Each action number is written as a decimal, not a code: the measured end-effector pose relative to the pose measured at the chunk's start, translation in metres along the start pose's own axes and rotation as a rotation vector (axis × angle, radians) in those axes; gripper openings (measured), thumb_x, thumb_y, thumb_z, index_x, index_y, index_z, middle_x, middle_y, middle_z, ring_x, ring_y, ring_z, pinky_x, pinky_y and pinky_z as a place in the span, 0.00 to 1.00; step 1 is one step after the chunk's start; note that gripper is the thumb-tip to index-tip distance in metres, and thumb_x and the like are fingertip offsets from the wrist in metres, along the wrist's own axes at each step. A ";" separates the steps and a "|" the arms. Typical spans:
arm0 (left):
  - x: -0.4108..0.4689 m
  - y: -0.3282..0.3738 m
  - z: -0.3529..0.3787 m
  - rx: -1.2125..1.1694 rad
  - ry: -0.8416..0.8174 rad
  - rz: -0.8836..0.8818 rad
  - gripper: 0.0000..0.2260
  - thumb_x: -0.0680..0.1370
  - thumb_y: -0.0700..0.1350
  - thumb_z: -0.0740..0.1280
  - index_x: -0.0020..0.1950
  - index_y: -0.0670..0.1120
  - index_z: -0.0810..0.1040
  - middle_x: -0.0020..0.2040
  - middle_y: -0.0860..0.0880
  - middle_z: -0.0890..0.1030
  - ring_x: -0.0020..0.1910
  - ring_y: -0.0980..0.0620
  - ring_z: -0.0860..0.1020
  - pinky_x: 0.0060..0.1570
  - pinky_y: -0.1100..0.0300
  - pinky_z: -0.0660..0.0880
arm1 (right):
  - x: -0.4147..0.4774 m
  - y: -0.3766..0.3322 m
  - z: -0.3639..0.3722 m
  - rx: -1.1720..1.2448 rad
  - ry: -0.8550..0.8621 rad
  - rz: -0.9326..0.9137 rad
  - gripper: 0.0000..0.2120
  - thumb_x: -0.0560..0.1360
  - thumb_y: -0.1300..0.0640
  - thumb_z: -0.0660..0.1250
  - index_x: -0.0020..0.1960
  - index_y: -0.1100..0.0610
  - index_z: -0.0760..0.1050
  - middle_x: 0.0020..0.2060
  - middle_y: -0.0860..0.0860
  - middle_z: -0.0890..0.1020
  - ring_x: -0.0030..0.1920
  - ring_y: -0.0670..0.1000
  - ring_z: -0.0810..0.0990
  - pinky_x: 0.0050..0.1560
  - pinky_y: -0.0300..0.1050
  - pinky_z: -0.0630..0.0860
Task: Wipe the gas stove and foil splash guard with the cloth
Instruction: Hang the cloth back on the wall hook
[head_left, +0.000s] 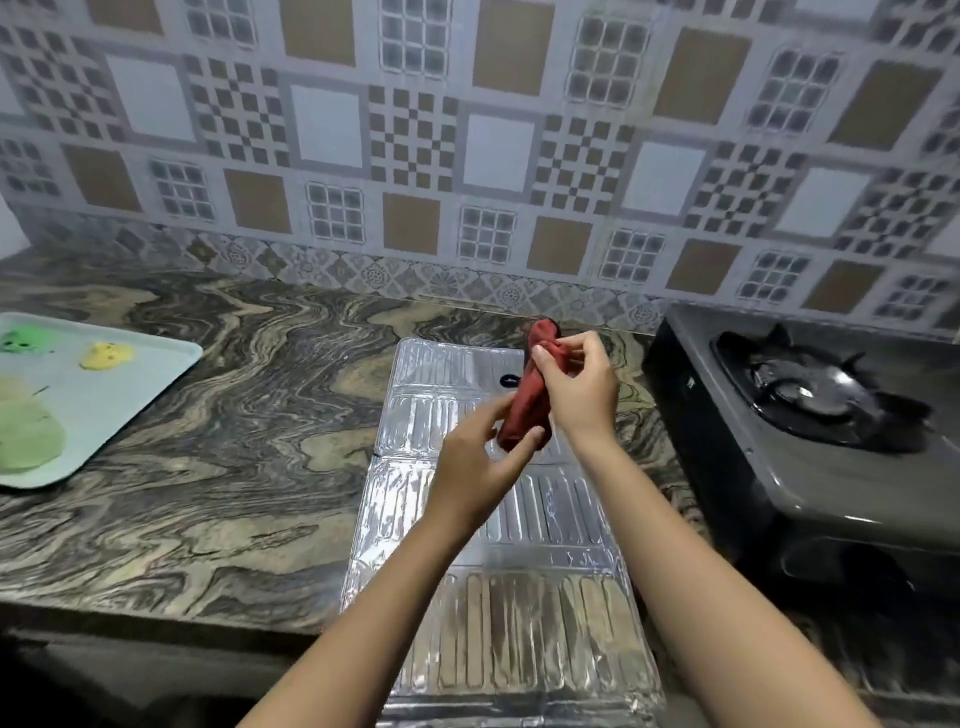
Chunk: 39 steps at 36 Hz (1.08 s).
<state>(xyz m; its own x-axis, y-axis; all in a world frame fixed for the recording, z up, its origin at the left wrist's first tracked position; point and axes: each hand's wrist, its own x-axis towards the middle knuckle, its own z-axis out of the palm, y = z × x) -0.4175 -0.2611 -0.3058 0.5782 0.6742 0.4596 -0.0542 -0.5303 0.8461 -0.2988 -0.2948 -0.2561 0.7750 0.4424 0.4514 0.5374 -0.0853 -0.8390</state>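
We log a red cloth (530, 395), bunched into a roll, pinched at its top by the right hand (576, 387) and at its lower end by the left hand (480, 462), above a ribbed foil splash guard (498, 618) lying flat on the marbled counter (234, 415). Just right of the guard we note a dark gas stove (810, 415); well left, a pale tray (150, 374) with green and yellow shapes.

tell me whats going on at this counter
A person holds a bunched red cloth in both hands, the left hand at its lower end and the right hand near the top, above a foil splash guard lying flat on the marbled counter. The gas stove sits to the right. Neither is being wiped at this moment.
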 end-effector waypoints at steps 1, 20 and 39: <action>-0.003 0.002 0.001 -0.009 0.013 0.011 0.14 0.74 0.46 0.68 0.60 0.51 0.77 0.51 0.56 0.82 0.49 0.61 0.79 0.51 0.57 0.78 | -0.004 0.000 -0.005 -0.005 0.008 0.000 0.09 0.71 0.57 0.70 0.45 0.61 0.73 0.38 0.51 0.78 0.40 0.49 0.75 0.37 0.36 0.65; 0.061 0.111 0.029 0.205 0.012 0.365 0.09 0.77 0.39 0.65 0.56 0.43 0.80 0.49 0.56 0.79 0.48 0.62 0.76 0.51 0.72 0.71 | -0.003 0.019 -0.130 0.131 -0.364 -0.098 0.15 0.75 0.42 0.61 0.59 0.46 0.73 0.53 0.48 0.74 0.53 0.40 0.75 0.46 0.30 0.76; 0.142 0.212 0.170 0.211 0.040 0.333 0.11 0.76 0.38 0.66 0.53 0.53 0.79 0.48 0.56 0.81 0.48 0.65 0.78 0.51 0.71 0.74 | 0.140 0.061 -0.272 0.375 -0.533 -0.266 0.02 0.75 0.58 0.67 0.46 0.56 0.74 0.43 0.55 0.82 0.46 0.51 0.81 0.48 0.46 0.79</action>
<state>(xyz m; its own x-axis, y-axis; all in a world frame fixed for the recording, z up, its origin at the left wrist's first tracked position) -0.2081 -0.3654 -0.1069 0.5250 0.4650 0.7128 -0.0626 -0.8142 0.5773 -0.0672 -0.4807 -0.1619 0.3131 0.7910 0.5257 0.4609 0.3574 -0.8123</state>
